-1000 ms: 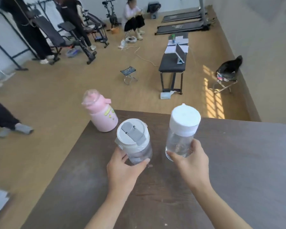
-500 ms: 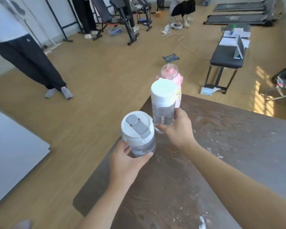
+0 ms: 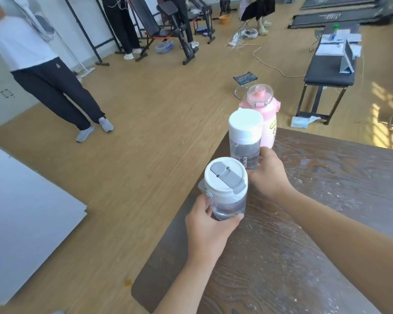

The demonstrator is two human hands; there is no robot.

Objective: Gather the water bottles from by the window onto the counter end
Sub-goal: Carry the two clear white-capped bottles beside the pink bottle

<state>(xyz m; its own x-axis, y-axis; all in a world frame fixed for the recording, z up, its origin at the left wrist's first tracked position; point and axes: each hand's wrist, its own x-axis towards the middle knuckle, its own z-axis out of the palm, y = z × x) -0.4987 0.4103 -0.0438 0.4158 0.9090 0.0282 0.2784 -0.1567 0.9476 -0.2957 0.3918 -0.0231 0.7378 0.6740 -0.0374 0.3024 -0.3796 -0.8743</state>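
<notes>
1. Two hands show in the head view, and each one holds a bottle by its lower part.
2. The left hand (image 3: 210, 227) reaches up from the bottom, arm bare and nearly straight. Its fingers and thumb wrap round the short clear bottle (image 3: 225, 189), the one with a white lid and a grey flip tab.
3. This short bottle is at the left edge of the dark wood worktop (image 3: 327, 223). I cannot tell if its bottom touches the top.
4. The right hand (image 3: 268, 177) comes in from the right side, with the forearm slanting across the worktop. It grips the tall clear bottle (image 3: 245, 141), which has a white cap, down low.
5. The tall bottle stands up straight near the far left corner of the worktop.
6. A pink bottle (image 3: 262, 114) with a clear lid stands just behind the tall one, so close they seem to touch. No hand is on it.
7. All three bottles sit in a row along the left edge.
8. Past the worktop, a person in dark trousers (image 3: 55, 91) stands on the wood floor (image 3: 145, 132).
</notes>
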